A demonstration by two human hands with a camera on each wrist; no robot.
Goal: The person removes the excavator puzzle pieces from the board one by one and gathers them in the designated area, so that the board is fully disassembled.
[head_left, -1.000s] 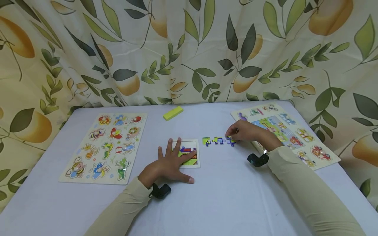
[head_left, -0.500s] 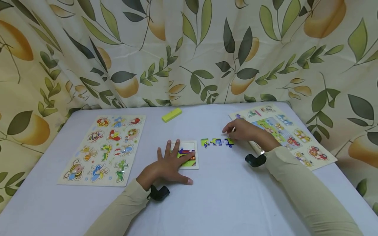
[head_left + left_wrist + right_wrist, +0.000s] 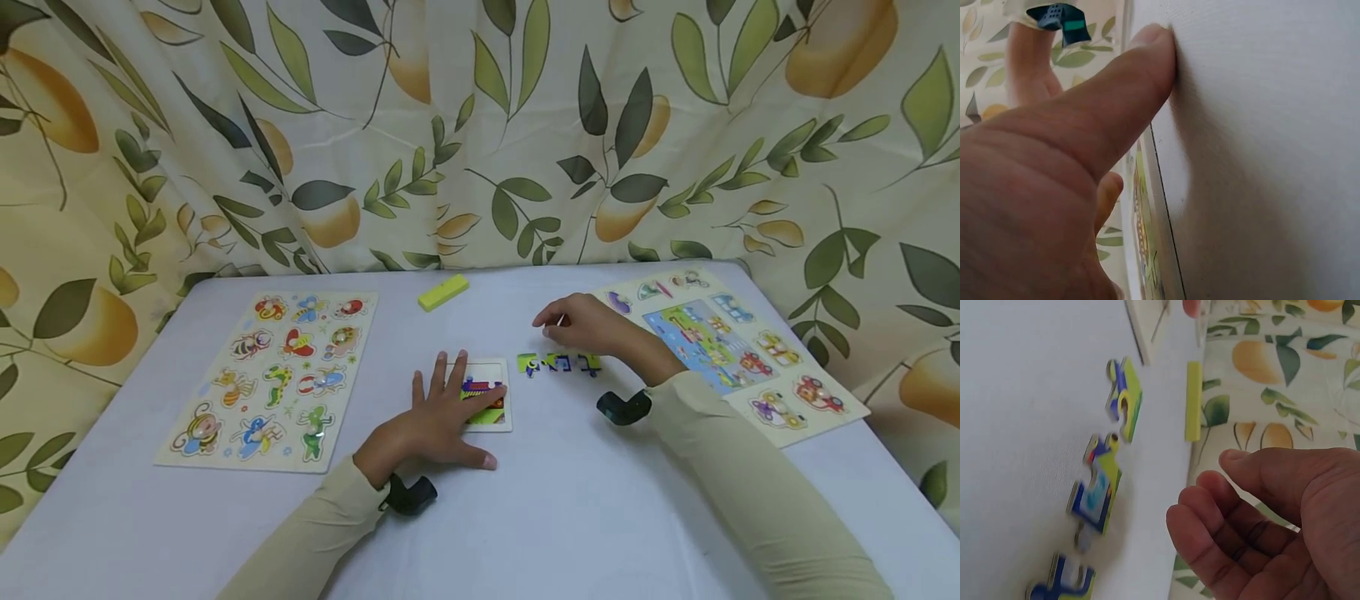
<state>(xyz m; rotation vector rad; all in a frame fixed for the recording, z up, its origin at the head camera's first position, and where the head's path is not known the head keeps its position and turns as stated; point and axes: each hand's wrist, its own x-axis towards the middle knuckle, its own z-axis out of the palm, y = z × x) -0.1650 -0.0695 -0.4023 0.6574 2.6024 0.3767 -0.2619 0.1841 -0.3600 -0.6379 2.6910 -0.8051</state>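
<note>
My left hand (image 3: 427, 425) rests with fingers spread over a small square jigsaw puzzle (image 3: 507, 421), which has a white border and a train picture. Part of that picture lies hidden beneath the fingers. In the left wrist view the thumb (image 3: 1116, 94) stretches along the cloth beside the puzzle's edge. To the right of the puzzle lie loose jigsaw pieces in a row: one green and blue (image 3: 1130, 394), a middle one (image 3: 1100, 494), and a third (image 3: 1060, 584). Just above them hovers my right hand (image 3: 588, 327), fingers loosely bent, nothing between thumb and fingertips.
An insect-picture peg board (image 3: 315, 312) lies on the left of the white-clothed table (image 3: 570, 517). A vehicle-picture board (image 3: 810, 425) is on the right, partly behind the right forearm. A yellow-green block (image 3: 443, 292) sits near the back edge, before a leaf-patterned curtain (image 3: 510, 233).
My right hand has moved left, from the rightmost jigsaw piece to above the row, uncovering that piece. My left hand stays on the puzzle. The view has shifted slightly.
</note>
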